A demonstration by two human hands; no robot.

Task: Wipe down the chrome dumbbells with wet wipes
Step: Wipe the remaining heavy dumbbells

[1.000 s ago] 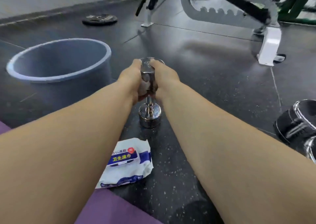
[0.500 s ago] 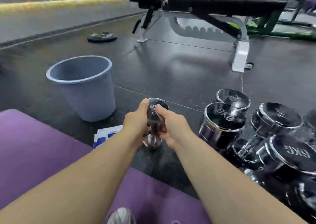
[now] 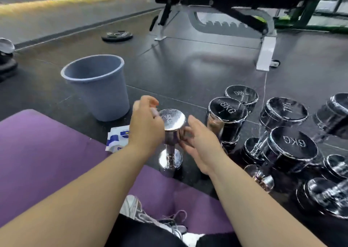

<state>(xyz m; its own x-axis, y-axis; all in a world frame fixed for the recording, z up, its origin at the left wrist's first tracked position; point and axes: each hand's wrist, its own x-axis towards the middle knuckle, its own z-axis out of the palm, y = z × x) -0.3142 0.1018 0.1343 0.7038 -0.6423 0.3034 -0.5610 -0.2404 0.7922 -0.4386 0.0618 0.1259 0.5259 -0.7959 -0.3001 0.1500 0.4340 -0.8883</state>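
Observation:
A small chrome dumbbell (image 3: 172,131) stands upright on the black floor at the edge of the purple mat (image 3: 47,145). My left hand (image 3: 146,124) hovers at the left of its top head with loosely curled fingers and holds nothing that I can see. My right hand (image 3: 199,143) is at the right of the head, fingers fairly straight, fingertips at or just off the chrome. A white and blue wet wipe pack (image 3: 117,138) lies on the floor behind my left wrist. No loose wipe shows.
A grey plastic bin (image 3: 98,86) stands left of the dumbbell. Several larger chrome dumbbells crowd the right, among them an 8KG (image 3: 227,113) and a 6KG (image 3: 293,147). A weight bench (image 3: 244,0) and a weight plate (image 3: 116,35) lie beyond. My shoe (image 3: 135,209) rests on the mat.
Both hands have let go of the dumbbell's top head and spread apart. The view has risen and swung right, bringing the pile of dumbbells into sight.

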